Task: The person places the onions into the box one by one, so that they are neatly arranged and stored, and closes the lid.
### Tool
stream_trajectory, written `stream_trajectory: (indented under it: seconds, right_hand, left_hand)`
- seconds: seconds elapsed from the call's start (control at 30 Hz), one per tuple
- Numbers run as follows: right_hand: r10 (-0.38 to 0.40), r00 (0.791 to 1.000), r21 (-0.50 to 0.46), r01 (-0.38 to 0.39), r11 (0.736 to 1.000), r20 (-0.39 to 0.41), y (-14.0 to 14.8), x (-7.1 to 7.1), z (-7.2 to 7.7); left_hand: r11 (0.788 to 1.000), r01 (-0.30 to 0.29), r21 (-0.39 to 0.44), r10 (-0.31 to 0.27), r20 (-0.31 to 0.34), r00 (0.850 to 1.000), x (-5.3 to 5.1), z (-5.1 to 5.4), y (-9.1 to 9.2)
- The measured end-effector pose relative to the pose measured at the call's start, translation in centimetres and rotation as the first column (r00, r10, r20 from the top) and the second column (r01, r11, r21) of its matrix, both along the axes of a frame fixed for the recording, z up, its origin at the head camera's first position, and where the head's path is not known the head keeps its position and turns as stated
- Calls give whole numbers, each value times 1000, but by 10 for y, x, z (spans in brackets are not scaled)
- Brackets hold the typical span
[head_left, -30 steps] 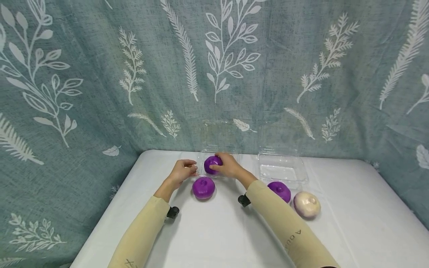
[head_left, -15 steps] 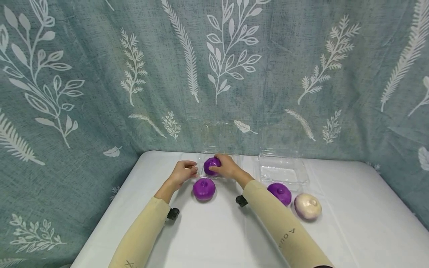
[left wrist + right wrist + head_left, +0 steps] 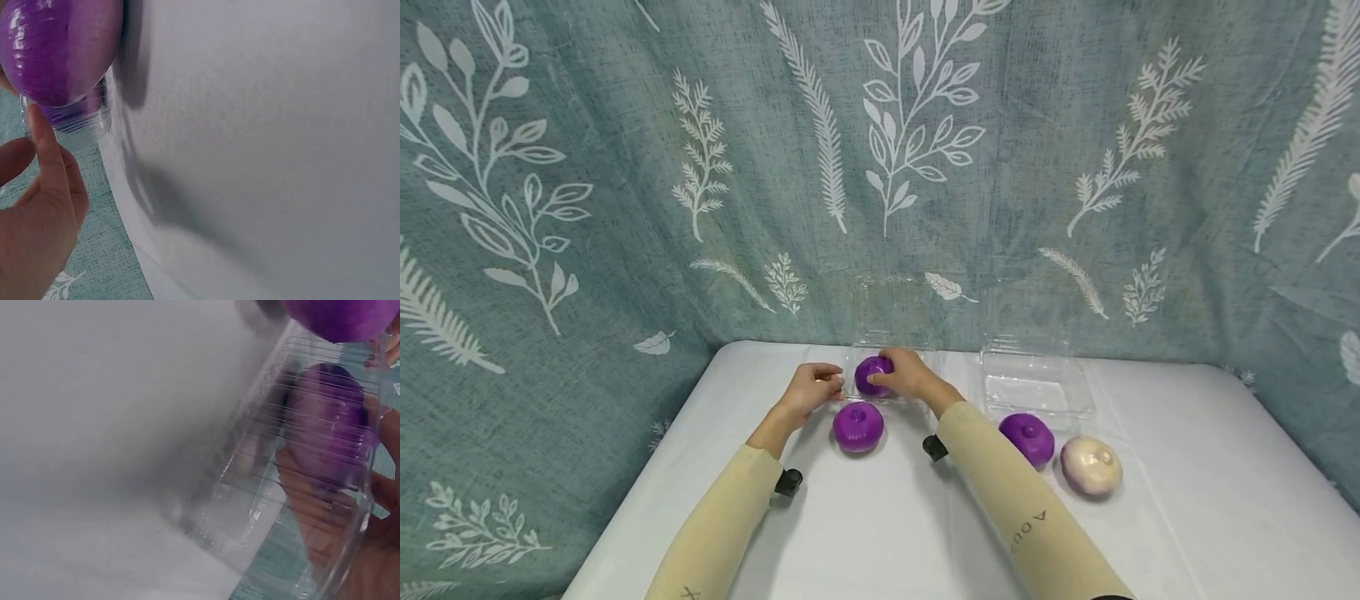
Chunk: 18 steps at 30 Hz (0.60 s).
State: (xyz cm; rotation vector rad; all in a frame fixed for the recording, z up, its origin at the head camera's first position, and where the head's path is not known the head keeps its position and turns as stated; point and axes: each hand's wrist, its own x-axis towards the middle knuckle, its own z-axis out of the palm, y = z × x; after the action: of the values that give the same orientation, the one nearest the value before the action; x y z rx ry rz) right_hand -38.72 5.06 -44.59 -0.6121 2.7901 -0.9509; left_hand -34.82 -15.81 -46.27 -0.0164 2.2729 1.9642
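My right hand (image 3: 912,372) grips a purple onion (image 3: 871,377) inside the left clear plastic container (image 3: 850,385). Through the container's ribbed wall the right wrist view shows the fingers around that onion (image 3: 325,425). My left hand (image 3: 808,390) is at the container's left edge, and its thumb and index finger pinch the rim near a corner in the left wrist view. A second purple onion (image 3: 858,427) rests on the table just in front of the container. By my right forearm lie another purple onion (image 3: 1028,439) and a whitish onion with a purple underside (image 3: 1091,467).
A second clear container (image 3: 1037,385) stands open to the right, its lid raised at the back. Both stand at the far edge of the white table (image 3: 880,533), against a teal leaf-patterned curtain (image 3: 737,167).
The right forearm has shifted slightly left. Both hands stay at the left container, with the onion still in the right hand. The whole view has drifted slightly.
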Motion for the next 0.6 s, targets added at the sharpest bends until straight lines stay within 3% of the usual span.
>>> stream_trajectory:
  seconds: [0.3, 0.6]
  right_hand:
    - [-18, 1000, 49, 19, 999, -16, -7, 2, 8]
    - [-32, 999, 39, 32, 999, -11, -5, 4, 4]
  left_hand:
    - [1000, -5, -12, 5, -16, 1000, -1, 4, 0]
    - [1000, -7, -28, 7, -7, 1000, 2, 2, 2]
